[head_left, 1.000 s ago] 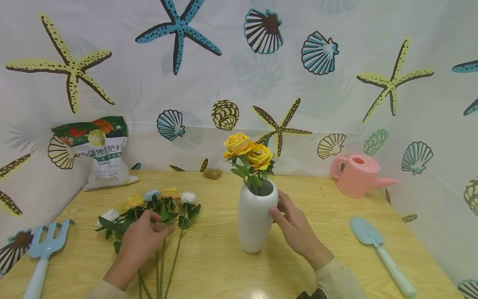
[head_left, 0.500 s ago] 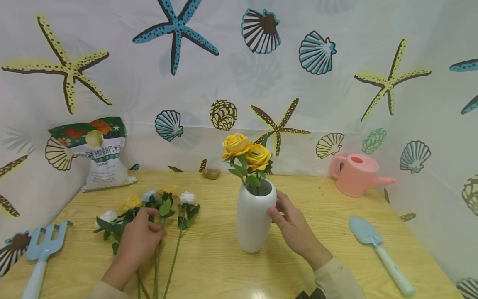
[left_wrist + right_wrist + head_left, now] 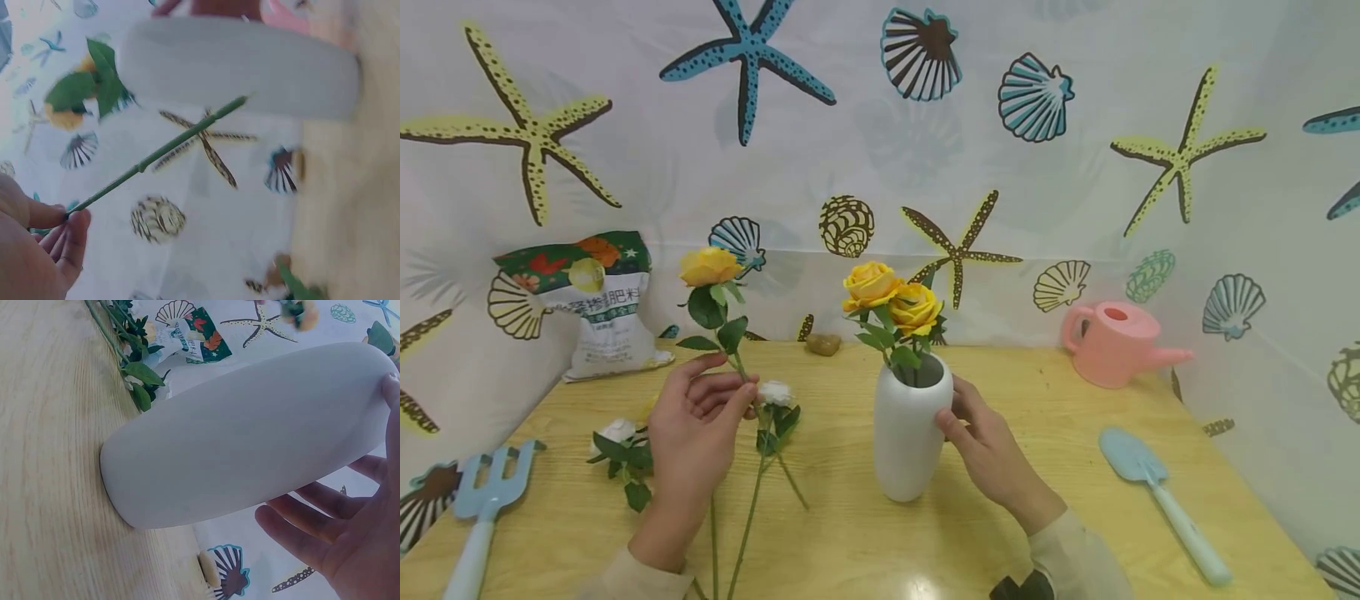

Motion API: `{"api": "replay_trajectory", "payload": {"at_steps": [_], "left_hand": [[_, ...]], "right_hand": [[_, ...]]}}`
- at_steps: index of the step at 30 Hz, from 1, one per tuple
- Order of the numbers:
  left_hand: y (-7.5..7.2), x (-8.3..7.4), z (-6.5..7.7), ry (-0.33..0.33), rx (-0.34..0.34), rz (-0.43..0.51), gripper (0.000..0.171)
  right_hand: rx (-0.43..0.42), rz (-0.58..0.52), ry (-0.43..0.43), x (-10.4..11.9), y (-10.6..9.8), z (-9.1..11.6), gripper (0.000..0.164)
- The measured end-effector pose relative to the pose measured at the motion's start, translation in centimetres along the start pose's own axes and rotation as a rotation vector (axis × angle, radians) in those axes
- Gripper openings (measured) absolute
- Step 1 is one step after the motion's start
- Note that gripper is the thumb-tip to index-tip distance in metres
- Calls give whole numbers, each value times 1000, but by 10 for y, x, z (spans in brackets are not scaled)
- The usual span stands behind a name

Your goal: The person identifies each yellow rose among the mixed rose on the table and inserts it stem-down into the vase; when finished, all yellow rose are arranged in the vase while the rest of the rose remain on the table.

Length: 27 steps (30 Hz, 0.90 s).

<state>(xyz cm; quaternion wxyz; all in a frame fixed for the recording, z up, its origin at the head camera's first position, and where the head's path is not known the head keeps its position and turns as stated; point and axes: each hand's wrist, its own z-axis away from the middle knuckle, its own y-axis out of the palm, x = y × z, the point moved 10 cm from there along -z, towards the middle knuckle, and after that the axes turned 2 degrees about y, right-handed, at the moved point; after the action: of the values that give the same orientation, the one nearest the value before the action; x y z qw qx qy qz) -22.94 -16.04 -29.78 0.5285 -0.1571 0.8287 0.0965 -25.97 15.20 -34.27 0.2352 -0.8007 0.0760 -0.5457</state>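
Note:
My left hand [image 3: 696, 433] pinches the green stem of a yellow rose [image 3: 711, 267] between thumb and fingertips, with the bloom up above the table. In the left wrist view the rose's cut stem [image 3: 162, 150] slants toward the vase, its end overlapping the vase there. The white vase [image 3: 908, 442] stands upright on the table, holding two yellow roses [image 3: 916, 310]. My right hand [image 3: 996, 458] grips the vase near its top from the right, thumb in front and fingers behind. White roses [image 3: 775, 393] and other stems lie on the table around my left forearm, partly hidden.
A light blue hand fork [image 3: 496, 492] lies at the left and a blue trowel [image 3: 1135, 458] at the right. Behind are a fertilizer bag [image 3: 613, 333], a small brown stone [image 3: 823, 345] and a pink watering can [image 3: 1116, 346]. A patterned cloth [image 3: 820, 125] backs the table.
My left hand has taken a yellow rose from the flowers on the table and raised it. My right hand stays on the vase, which has not moved.

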Motion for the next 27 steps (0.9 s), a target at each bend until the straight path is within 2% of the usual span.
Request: {"api": "replay_trajectory", "payload": {"at_steps": [3,7,9,16,22,25,27], "left_hand": [[13,-29,1,158,-48,199,36],[25,-56,-1,312,-61,341,33],[29,-65,-3,336,-63,391,32],[39,-92,-12,338,-102,552,32],[46,-112,-17,402,-140,674,28],[50,-117,-17,421,-157,700,28],[55,-117,-17,422,-159,685,28]], "right_hand": [[1,0,-10,2,-1,-1,45],[6,-2,-9,2,0,-1,45],[8,-4,-8,2,0,-1,45],[3,13,-4,3,0,-1,46],[3,9,-12,4,0,0,46],[3,8,-17,3,0,0,46],[1,11,-14,3,-1,0,46]]}}
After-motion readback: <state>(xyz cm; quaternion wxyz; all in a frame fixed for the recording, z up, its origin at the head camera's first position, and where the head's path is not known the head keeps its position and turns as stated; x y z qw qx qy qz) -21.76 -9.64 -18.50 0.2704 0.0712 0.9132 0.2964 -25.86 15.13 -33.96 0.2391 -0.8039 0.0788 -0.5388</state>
